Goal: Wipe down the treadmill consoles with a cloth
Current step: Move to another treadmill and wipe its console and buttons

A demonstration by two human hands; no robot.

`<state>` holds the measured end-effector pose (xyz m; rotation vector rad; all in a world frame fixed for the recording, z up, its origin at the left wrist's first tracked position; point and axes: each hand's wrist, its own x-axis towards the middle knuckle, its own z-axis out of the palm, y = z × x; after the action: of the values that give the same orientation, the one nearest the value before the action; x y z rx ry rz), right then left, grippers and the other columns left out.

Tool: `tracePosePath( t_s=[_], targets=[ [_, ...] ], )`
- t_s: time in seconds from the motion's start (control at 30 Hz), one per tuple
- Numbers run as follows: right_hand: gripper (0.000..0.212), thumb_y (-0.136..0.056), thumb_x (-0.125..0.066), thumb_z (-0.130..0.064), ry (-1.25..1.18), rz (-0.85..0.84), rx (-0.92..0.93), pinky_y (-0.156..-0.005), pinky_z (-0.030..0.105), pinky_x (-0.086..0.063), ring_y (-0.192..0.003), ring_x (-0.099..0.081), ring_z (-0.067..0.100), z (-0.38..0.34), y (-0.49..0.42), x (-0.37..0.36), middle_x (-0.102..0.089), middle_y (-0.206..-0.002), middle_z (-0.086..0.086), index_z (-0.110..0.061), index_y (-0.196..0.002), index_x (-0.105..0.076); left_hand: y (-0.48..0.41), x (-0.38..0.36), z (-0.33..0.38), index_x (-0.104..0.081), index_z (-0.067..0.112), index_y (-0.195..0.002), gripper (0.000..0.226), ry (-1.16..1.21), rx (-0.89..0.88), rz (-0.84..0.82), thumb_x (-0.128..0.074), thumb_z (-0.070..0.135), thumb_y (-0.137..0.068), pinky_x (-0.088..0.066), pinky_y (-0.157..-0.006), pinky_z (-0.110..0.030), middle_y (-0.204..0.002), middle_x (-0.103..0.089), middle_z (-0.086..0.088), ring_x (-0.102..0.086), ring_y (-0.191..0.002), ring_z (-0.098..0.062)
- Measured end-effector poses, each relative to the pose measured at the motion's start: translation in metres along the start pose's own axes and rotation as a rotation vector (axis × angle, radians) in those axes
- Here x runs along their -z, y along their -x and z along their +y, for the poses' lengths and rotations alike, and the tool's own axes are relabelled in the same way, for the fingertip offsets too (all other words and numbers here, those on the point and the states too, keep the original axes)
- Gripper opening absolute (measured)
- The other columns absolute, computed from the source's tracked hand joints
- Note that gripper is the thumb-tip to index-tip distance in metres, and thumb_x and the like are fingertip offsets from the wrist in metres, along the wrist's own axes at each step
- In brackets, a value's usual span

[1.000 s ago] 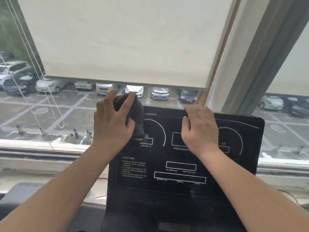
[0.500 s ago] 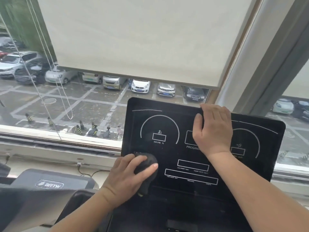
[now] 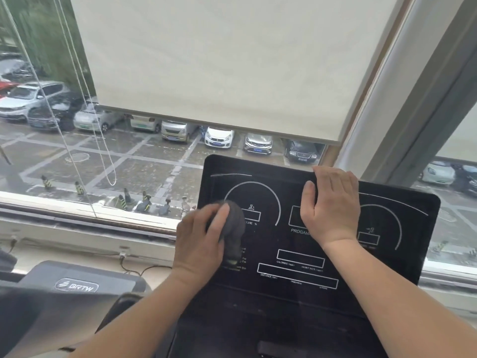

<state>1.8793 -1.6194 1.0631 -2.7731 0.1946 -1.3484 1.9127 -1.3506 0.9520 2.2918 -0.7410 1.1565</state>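
Left hand (image 3: 198, 244) presses a dark cloth (image 3: 233, 228) on the black treadmill console (image 3: 387, 254), right hand (image 3: 333, 210) resting on it

The cloth is bunched on the console's left part, over the lower left of the incline dial, with the left hand's fingers curled round it and gripping it against the face; the right hand lies palm down on the console's upper middle, fingers straight and close together, tips at the top edge, holding nothing. Behind the console a cream roller blind (image 3: 219, 60) hangs partway down a window, with parked cars (image 3: 219, 137) showing below it; left of the console sits a grey cover marked BRTW (image 3: 77, 285)
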Motion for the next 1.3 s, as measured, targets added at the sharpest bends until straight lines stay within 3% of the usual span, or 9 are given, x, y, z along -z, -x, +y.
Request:
tracePosePath(
  t_s=[0.13,0.27,0.43,0.53,0.8,0.87,1.03,1.1,1.3],
  targets=[
    [0.040,-0.101,-0.043,-0.030,-0.014,0.014,-0.001,-0.122,0.043,-0.026,-0.120,-0.056,0.032,0.000,-0.001,-0.001,-0.067,-0.122,0.008,-0.008,-0.128,-0.063,0.050,0.002,-0.009,-0.047,0.025,-0.148,0.069,-0.090,-0.302,-0.163,-0.062,0.018,-0.081,-0.050,-0.088,-0.048,-0.138,-0.050,-0.004,-0.052,-0.113,-0.032],
    [0.039,-0.101,-0.045,-0.029,-0.024,0.025,-0.004,-0.122,0.042,-0.025,-0.120,-0.056,0.031,0.000,-0.001,-0.001,-0.067,-0.121,0.008,-0.008,-0.128,-0.063,-0.004,0.019,-0.032,-0.052,0.025,-0.149,0.062,-0.096,-0.554,-0.200,-0.060,0.013,-0.089,-0.049,-0.087,-0.045,-0.136,-0.055,-0.005,-0.056,-0.108,-0.032],
    [0.040,-0.101,-0.044,-0.028,-0.024,0.029,-0.010,-0.123,0.045,-0.027,-0.120,-0.057,0.031,0.000,-0.001,-0.002,-0.068,-0.121,0.008,-0.008,-0.128,-0.064,-0.087,0.018,-0.010,-0.038,0.022,-0.154,0.074,0.008,0.072,-0.005,-0.062,0.010,-0.085,-0.045,-0.098,-0.052,-0.140,-0.046,-0.010,-0.046,-0.116,-0.038],
    [0.040,-0.101,-0.044,-0.028,-0.029,0.039,-0.010,-0.122,0.047,-0.028,-0.120,-0.058,0.032,0.000,-0.001,-0.002,-0.068,-0.120,0.009,-0.007,-0.127,-0.065,-0.083,0.003,0.014,-0.035,0.020,-0.154,0.074,0.020,0.171,0.017,-0.060,0.012,-0.085,-0.041,-0.099,-0.052,-0.140,-0.045,-0.012,-0.046,-0.116,-0.039],
    [0.042,-0.101,-0.044,-0.035,0.009,0.023,-0.005,-0.122,0.044,-0.027,-0.120,-0.057,0.031,-0.001,-0.001,-0.001,-0.067,-0.122,0.009,-0.008,-0.128,-0.064,-0.035,-0.003,0.014,-0.054,0.020,-0.148,0.060,-0.032,-0.609,-0.182,-0.062,0.016,-0.089,-0.053,-0.079,-0.046,-0.133,-0.059,-0.007,-0.059,-0.104,-0.032],
    [0.043,-0.101,-0.044,-0.036,0.013,0.018,-0.015,-0.122,0.045,-0.027,-0.120,-0.058,0.032,-0.002,-0.001,-0.001,-0.068,-0.122,0.009,-0.008,-0.127,-0.064,-0.067,0.003,0.005,-0.053,0.018,-0.149,0.059,-0.050,-0.667,-0.152,-0.063,0.013,-0.090,-0.052,-0.079,-0.045,-0.133,-0.061,-0.007,-0.060,-0.103,-0.033],
    [0.043,-0.102,-0.042,-0.038,0.023,-0.017,-0.040,-0.126,0.038,-0.018,-0.124,-0.055,0.027,-0.003,-0.002,0.000,-0.065,-0.127,0.005,-0.013,-0.131,-0.061,-0.108,-0.003,0.028,-0.039,0.022,-0.153,0.079,0.013,-0.012,0.008,-0.071,0.015,-0.081,-0.045,-0.094,-0.050,-0.140,-0.044,-0.007,-0.045,-0.116,-0.036],
    [0.042,-0.102,-0.042,-0.037,0.014,-0.013,-0.042,-0.125,0.038,-0.018,-0.124,-0.055,0.026,-0.002,-0.001,0.001,-0.066,-0.126,0.005,-0.013,-0.130,-0.062,-0.094,-0.012,0.048,-0.040,0.022,-0.153,0.080,0.045,0.051,0.007,-0.071,0.015,-0.080,-0.043,-0.093,-0.050,-0.139,-0.044,-0.008,-0.045,-0.116,-0.036],
    [0.041,-0.102,-0.042,-0.034,-0.002,0.010,-0.033,-0.123,0.042,-0.026,-0.122,-0.059,0.028,-0.002,-0.002,0.000,-0.068,-0.124,0.007,-0.011,-0.128,-0.065,-0.062,-0.008,0.041,-0.053,0.021,-0.150,0.057,0.029,-0.674,-0.189,-0.060,0.015,-0.094,-0.051,-0.081,-0.046,-0.135,-0.060,-0.005,-0.060,-0.106,-0.031]
  ],
)
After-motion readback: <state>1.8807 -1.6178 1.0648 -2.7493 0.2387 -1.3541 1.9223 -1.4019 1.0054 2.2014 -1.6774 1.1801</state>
